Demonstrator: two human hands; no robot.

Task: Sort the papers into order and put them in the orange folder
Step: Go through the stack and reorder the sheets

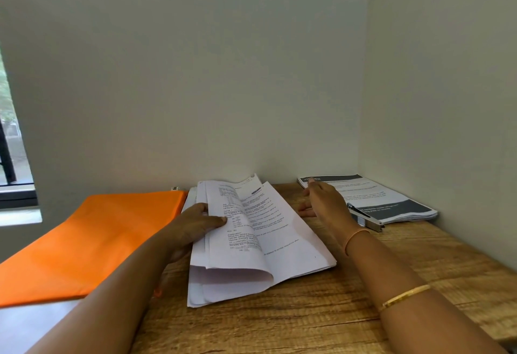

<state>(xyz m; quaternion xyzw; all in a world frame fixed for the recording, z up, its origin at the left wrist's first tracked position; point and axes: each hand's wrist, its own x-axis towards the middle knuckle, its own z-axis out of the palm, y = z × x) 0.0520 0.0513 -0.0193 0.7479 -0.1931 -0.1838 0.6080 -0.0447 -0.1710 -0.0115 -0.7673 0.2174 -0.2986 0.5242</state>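
Note:
A thick stack of printed white papers (279, 244) lies in the middle of the wooden desk (321, 311). Its upper sheets are curled back to the left. My left hand (193, 225) grips those curled sheets, thumb on top of the printed page. My right hand (324, 202) hovers just right of the stack with its fingers straight, pointing toward the back wall and holding nothing. The orange folder (92, 241) lies flat to the left, its right edge beside the papers.
A second pile of printed sheets with dark grey bands (391, 202) sits in the back right corner against the walls. A metal stapler (366, 218) lies at its front edge, right of my right hand. A window (11, 152) is at far left.

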